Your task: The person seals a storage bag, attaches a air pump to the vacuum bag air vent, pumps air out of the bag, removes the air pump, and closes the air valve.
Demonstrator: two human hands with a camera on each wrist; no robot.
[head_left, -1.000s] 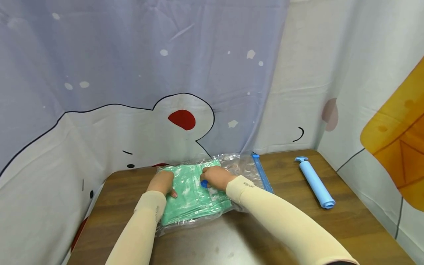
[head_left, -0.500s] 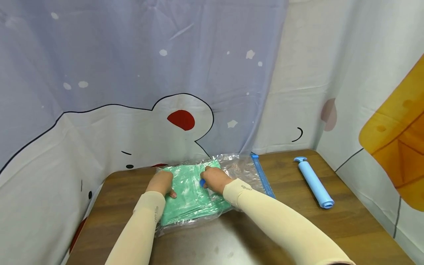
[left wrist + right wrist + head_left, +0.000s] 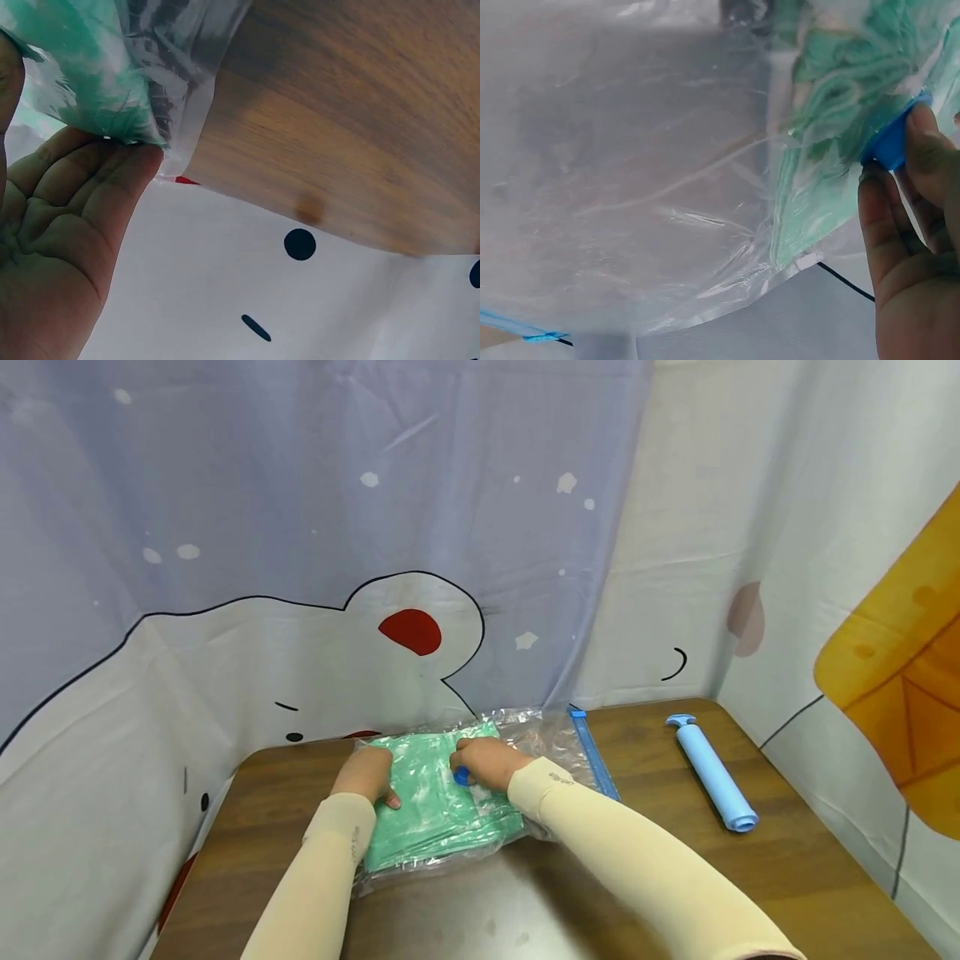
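Note:
A clear plastic vacuum storage bag (image 3: pixel 551 739) with folded green cloth (image 3: pixel 420 827) inside lies flat on the table. My right hand (image 3: pixel 491 762) pinches the round blue valve cap (image 3: pixel 462 776) on top of the bag; in the right wrist view, thumb and fingertips grip the cap (image 3: pixel 891 144) from both sides. At the bag's left side, my left hand (image 3: pixel 367 774) rests on the plastic over the cloth. The left wrist view shows its fingers (image 3: pixel 112 169) fairly straight, their tips touching the bag. A blue zip strip (image 3: pixel 594 754) runs along the bag's right end.
A light blue hand pump (image 3: pixel 716 777) lies on the right part of the wooden table (image 3: pixel 637 843). The printed curtain (image 3: pixel 525 527) hangs close behind the table's back edge and along its sides.
My right hand turned slightly at the wrist with the blue valve cap, then came back. The left hand, the bag and the pump have stayed put.

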